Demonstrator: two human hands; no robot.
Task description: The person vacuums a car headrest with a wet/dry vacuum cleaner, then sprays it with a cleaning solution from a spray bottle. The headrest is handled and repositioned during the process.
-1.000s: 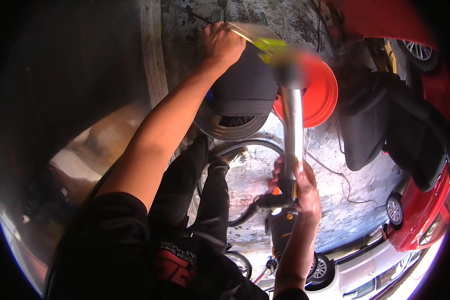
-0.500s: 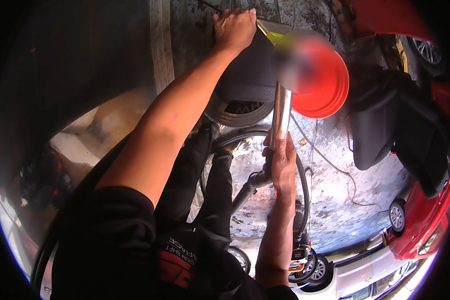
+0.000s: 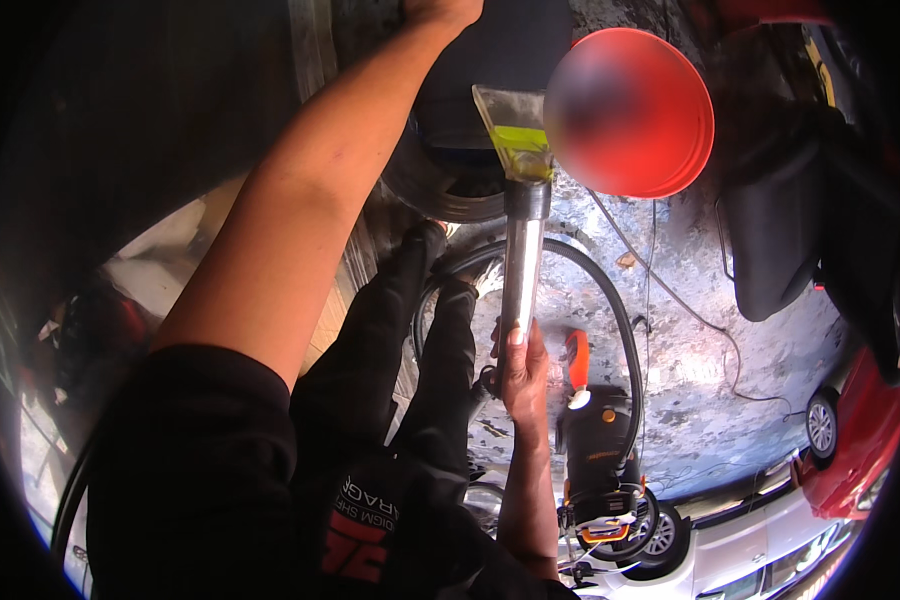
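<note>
My right hand is wrapped round the metal tube of a vacuum wand. Its flat, clear nozzle, with a yellow-green band, points away from me, in front of a smooth dark piece that looks like upholstery. At the top edge, my left hand is mostly cut off, beside the dark piece; its fingers are out of view. A red bucket stands just right of the nozzle, partly blurred inside. From the wand, a black hose loops over the floor.
An orange-and-black vacuum machine stands on the worn floor to the lower right. Black seats lie at the right, with a thin cable nearby. A red car and a white car are parked beyond.
My right hand has drawn the wand back toward me and slightly left, so the nozzle shows whole. My left hand has slid up out of most of the picture. More of the vacuum machine shows.
</note>
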